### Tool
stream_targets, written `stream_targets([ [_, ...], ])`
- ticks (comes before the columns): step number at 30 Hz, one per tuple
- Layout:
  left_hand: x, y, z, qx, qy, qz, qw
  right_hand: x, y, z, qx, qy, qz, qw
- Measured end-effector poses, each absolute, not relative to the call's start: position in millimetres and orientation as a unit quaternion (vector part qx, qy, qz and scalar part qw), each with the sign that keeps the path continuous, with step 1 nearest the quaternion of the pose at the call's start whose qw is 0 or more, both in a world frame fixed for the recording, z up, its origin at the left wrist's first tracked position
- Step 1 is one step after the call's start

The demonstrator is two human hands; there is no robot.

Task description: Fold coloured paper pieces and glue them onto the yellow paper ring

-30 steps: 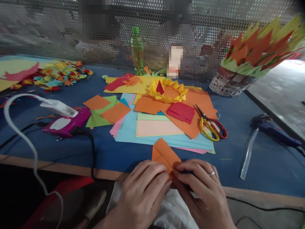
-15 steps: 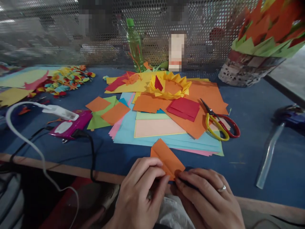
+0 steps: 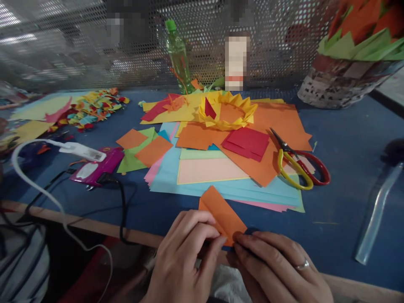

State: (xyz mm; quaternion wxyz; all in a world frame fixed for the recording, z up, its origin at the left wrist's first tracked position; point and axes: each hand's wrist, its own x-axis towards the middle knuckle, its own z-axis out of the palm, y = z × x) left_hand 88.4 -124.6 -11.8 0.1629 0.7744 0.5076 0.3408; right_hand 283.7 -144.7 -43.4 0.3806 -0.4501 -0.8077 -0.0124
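A folded piece of orange paper (image 3: pixel 221 212) with a crease along it lies at the table's front edge, between my two hands. My left hand (image 3: pixel 191 248) pinches its lower left side with thumb and fingers. On the lower right corner, the bent fingers of my right hand (image 3: pixel 274 256), which wears a ring, close on the paper. Just beyond is a stack of coloured sheets (image 3: pixel 195 185), light blue at the front. Red paper squares (image 3: pixel 246 142) rest on orange sheets there, beside scissors (image 3: pixel 295 158) with one yellow and one red handle.
A yellow folded-paper ring (image 3: pixel 227 111) sits behind the red squares. To the left lie a magenta power adapter (image 3: pixel 97 168) with cables and a heap of small folded pieces (image 3: pixel 91 107). A green bottle (image 3: pixel 178 57), a papered pot (image 3: pixel 334 82) and a glue gun's clear stick (image 3: pixel 378 214) surround the work.
The view has shifted a little, so the scissors and pot appear farther right. Both hands keep their hold on the orange paper, with hardly any movement.
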Motion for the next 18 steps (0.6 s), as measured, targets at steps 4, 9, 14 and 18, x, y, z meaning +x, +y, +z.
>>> stream_targets([
  [4, 88.3, -123.5, -9.1, 0.777, 0.511, 0.325, 0.171, 284.4, -142.3, -40.4, -0.447, -0.813, -0.031, 0.370],
  [9, 88.5, -122.7, -7.4, 0.775, 0.516, 0.317, 0.178, 286.2, -140.7, -36.5, -0.439, -0.827, -0.076, 0.343],
  [14, 89.4, -123.9, -6.8, 0.772, 0.520, 0.319, 0.177, 284.0, -141.1, -37.8, -0.446, -0.825, -0.086, 0.337],
  [18, 90.0, -125.3, -7.5, 0.769, 0.522, 0.321, 0.180, 283.4, -139.6, -38.8, -0.438, -0.828, -0.092, 0.339],
])
